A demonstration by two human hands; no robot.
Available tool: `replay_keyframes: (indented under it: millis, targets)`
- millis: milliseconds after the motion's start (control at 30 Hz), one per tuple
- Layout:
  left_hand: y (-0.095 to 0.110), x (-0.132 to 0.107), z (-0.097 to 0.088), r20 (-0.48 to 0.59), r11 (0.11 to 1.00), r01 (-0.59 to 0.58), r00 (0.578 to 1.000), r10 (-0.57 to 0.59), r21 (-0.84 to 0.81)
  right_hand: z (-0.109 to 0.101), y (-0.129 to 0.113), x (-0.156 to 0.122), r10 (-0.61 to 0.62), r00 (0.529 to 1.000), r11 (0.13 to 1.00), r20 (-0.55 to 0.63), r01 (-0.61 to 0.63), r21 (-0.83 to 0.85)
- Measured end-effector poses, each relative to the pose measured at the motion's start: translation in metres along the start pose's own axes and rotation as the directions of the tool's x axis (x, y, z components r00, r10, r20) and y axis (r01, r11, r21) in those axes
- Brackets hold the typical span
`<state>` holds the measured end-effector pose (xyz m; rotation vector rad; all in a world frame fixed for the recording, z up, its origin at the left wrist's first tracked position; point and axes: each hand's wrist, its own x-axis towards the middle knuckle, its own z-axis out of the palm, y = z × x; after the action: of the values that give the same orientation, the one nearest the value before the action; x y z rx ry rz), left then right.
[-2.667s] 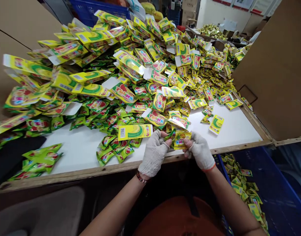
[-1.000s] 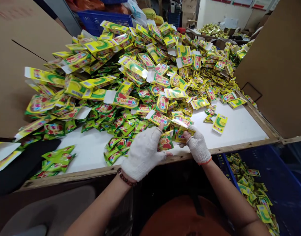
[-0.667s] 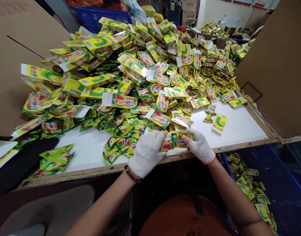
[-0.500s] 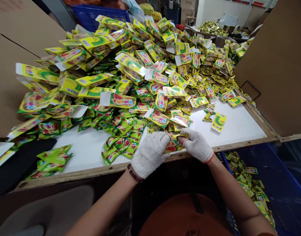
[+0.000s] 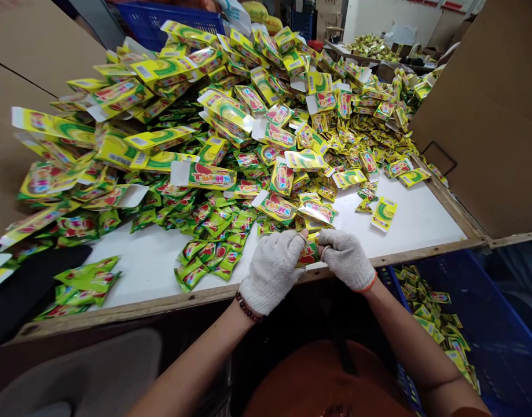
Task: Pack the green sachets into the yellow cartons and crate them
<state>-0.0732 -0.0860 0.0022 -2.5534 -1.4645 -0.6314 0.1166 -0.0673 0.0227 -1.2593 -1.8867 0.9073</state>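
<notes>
Both my hands wear white knit gloves with bare fingertips and meet at the table's front edge. Between them is a small yellow and green candy box [image 5: 309, 253], mostly covered by my fingers. My left hand [image 5: 275, 269] is closed on the box's left end. On its right end, my right hand [image 5: 346, 258] pinches with thumb and fingers. Just beyond lie printed boxes, one of them a TWINS box [image 5: 275, 207]. Left of my left hand sits a cluster of green candy sachets [image 5: 209, 260]. A single yellow box [image 5: 384, 214] lies to the right.
A large heap of boxes [image 5: 226, 113] and sachets covers the white table [image 5: 148, 266], which has a wooden rim [image 5: 161, 313]. Cardboard sheets [image 5: 483, 116] stand at both sides. Below right, a blue crate [image 5: 487, 330] holds packets. Another blue crate [image 5: 170, 23] stands behind the heap.
My hands have drawn slightly closer together around the box, and less of it shows. The whole view has shifted a little.
</notes>
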Motion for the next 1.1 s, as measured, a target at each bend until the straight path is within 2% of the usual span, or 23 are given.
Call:
replay_keyframes:
  millis: [67,167,233,300,400,433,500,533,600,633,667,700,767,833,900,967,1067,1100]
  targets:
    - [0.000,-0.001,0.001,-0.023,1.000,0.015,1.000,-0.015,0.019,0.000,-0.002,-0.003,0.097,0.991,0.987,0.090,-0.108,0.119]
    - [0.000,-0.003,0.006,-0.088,0.998,0.052,0.995,-0.049,0.031,-0.003,-0.004,-0.007,0.217,0.946,0.905,0.242,-0.288,0.314]
    - [0.003,-0.002,0.011,-0.144,0.998,0.052,0.988,-0.055,-0.022,-0.005,-0.005,-0.008,0.176,0.922,0.888,0.345,-0.300,0.348]
    - [0.008,0.001,0.015,-0.190,0.989,0.043,0.979,-0.070,-0.143,-0.006,-0.007,-0.004,0.136,0.912,0.919,0.388,-0.263,0.294]
    - [0.017,0.007,0.014,-0.152,0.902,0.096,0.973,-0.174,-0.422,-0.008,-0.007,0.004,0.051,0.958,0.992,0.281,-0.082,0.098]
    - [0.018,0.009,0.012,-0.103,0.839,0.146,0.967,-0.232,-0.524,-0.008,-0.006,0.006,-0.010,0.973,0.999,0.232,0.003,0.034]
    - [0.019,0.010,0.008,0.026,0.648,0.278,0.929,-0.370,-0.709,-0.006,0.000,0.008,-0.140,0.982,0.989,0.124,0.145,-0.035]
    - [0.019,0.010,0.008,0.089,0.530,0.334,0.897,-0.434,-0.779,-0.004,0.004,0.007,-0.175,0.984,0.984,0.043,0.176,-0.033]
    - [0.017,0.007,0.011,0.182,0.317,0.379,0.842,-0.508,-0.869,0.001,0.014,0.005,-0.155,0.976,0.986,-0.150,0.162,0.032]
    - [0.015,0.005,0.013,0.205,0.251,0.375,0.832,-0.516,-0.892,0.005,0.019,0.003,-0.113,0.969,0.987,-0.219,0.135,0.086]
    - [0.013,0.003,0.015,0.210,0.226,0.366,0.834,-0.511,-0.903,0.008,0.023,0.002,-0.064,0.966,0.985,-0.250,0.101,0.139]
    - [0.011,0.001,0.018,0.202,0.241,0.358,0.844,-0.497,-0.902,0.010,0.025,0.001,-0.024,0.969,0.981,-0.247,0.071,0.180]
    - [0.007,-0.001,0.020,0.161,0.352,0.345,0.874,-0.458,-0.870,0.014,0.027,0.000,0.001,0.981,0.979,-0.195,0.039,0.202]
    - [0.004,0.000,0.018,0.096,0.484,0.312,0.903,-0.419,-0.818,0.015,0.025,0.001,-0.025,0.987,0.987,-0.156,0.049,0.155]
    - [0.001,0.004,0.015,0.057,0.556,0.287,0.918,-0.394,-0.780,0.015,0.022,0.004,-0.045,0.990,0.992,-0.133,0.060,0.114]
    - [0.000,0.008,0.013,0.071,0.513,0.298,0.907,-0.416,-0.805,0.015,0.020,0.008,-0.023,0.992,0.987,-0.122,0.042,0.157]
    - [0.000,0.012,0.015,0.125,0.307,0.293,0.875,-0.469,-0.906,0.016,0.021,0.013,0.007,0.994,0.959,-0.112,0.025,0.282]
    - [0.000,0.013,0.016,0.123,0.280,0.280,0.874,-0.470,-0.918,0.016,0.021,0.013,-0.001,0.994,0.960,-0.112,0.032,0.278]
